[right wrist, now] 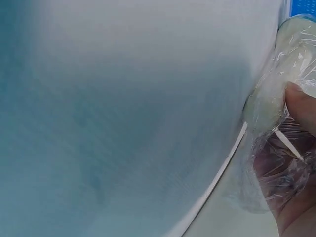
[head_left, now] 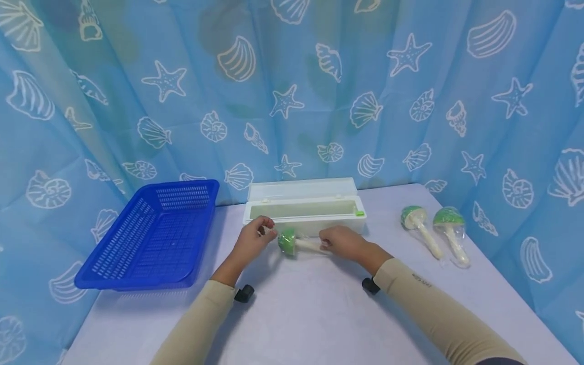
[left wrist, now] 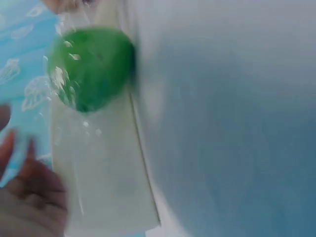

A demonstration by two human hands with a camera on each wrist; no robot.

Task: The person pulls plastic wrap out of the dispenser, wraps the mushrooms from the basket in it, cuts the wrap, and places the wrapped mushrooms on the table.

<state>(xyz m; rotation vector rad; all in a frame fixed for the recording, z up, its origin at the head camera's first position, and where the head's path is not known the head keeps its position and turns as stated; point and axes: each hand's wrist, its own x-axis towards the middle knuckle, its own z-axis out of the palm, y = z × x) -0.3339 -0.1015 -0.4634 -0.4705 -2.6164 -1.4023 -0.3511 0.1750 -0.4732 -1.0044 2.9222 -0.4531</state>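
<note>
A mushroom-shaped item (head_left: 287,242) with a green head and a pale handle, wrapped in clear plastic, lies sideways in front of the white lidded box (head_left: 315,226). My right hand (head_left: 342,242) grips its handle end; in the right wrist view the thumb presses the wrapped handle (right wrist: 269,106). Left of the green head (left wrist: 94,69), my left hand (head_left: 255,237) hovers with loosely bent fingers, apart from it and holding nothing. The left hand (left wrist: 32,197) is blurred in the left wrist view. The box's lid stands raised at the back, and its long trough is exposed.
To the left stands a blue perforated plastic basket (head_left: 201,243). Two more wrapped green-headed items (head_left: 426,233) (head_left: 451,233) lie at the right on the white-covered table (head_left: 319,314). A small bright green piece (head_left: 359,213) sits on the box's right end. Behind hangs a blue seashell curtain (head_left: 292,137).
</note>
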